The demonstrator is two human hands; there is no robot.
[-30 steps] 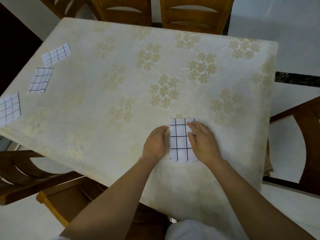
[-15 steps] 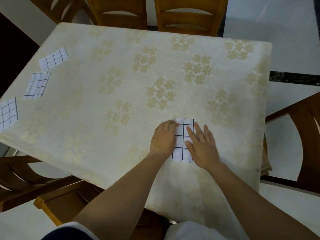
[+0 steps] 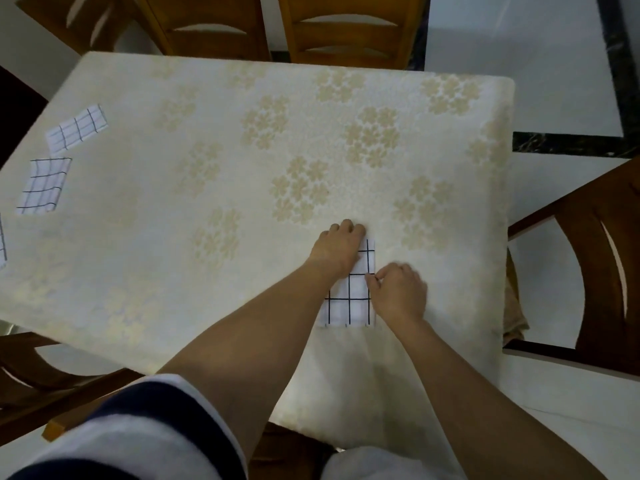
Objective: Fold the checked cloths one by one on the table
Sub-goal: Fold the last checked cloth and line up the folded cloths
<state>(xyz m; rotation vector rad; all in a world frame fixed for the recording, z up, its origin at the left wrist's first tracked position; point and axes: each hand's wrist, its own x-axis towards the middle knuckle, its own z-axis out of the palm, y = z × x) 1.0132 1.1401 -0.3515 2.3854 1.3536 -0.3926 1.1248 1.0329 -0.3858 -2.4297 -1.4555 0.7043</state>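
so the narrow white black-checked cloth [image 3: 349, 292] runs straight away from the desk's [image 3: 207, 271] near edge, left hand [image 3: 341, 249] curled on its far corner, right hand [image 3: 398, 292] pinching its right edge midway

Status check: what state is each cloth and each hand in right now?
near cloth, folded narrow, lying flat under both hands.
left hand, on its far corner, fingers curled; grip unclear.
right hand, pinching its right edge.
back cloth, folded, set aside.
middle cloth, folded, set aside.
edge cloth, cut off by frame; cannot tell.
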